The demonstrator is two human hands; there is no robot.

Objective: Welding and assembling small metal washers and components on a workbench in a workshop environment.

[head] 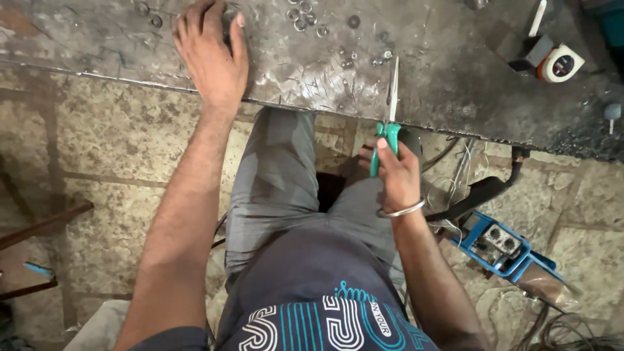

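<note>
Overhead view of a person standing at a steel workbench (pixel 448 71), the landmark for all positions given here. The bench is one scarred grey plate spanning the top of the view, its near edge running from upper left down to the right. Below that edge lies a stone-slab floor (pixel 110 130); on it, under the right part of the bench, sits one blue machine (pixel 500 247) with loose cables trailing off to the right. The left hand (pixel 211 55) lies flat on the bench just inside the near edge, palm down, fingers spread and holding nothing that can be seen. The right hand (pixel 398 172) hangs just off the near edge, closed around the green handles of one pair of long-nose pliers (pixel 389 107); the jaws point up over the plate and appear shut, though whether they pinch anything cannot be told. One tape measure (pixel 560 64) rests near the far right of the bench beside one dark block (pixel 523 47). About a dozen small washers (pixel 300 18) lie scattered towards the far edge, between the two hands. Judged risks: the pliers' tip may skid on the slick plate and scatter the washers off the edge; the bracing palm rests on rough, spattered metal and could be scraped.
</note>
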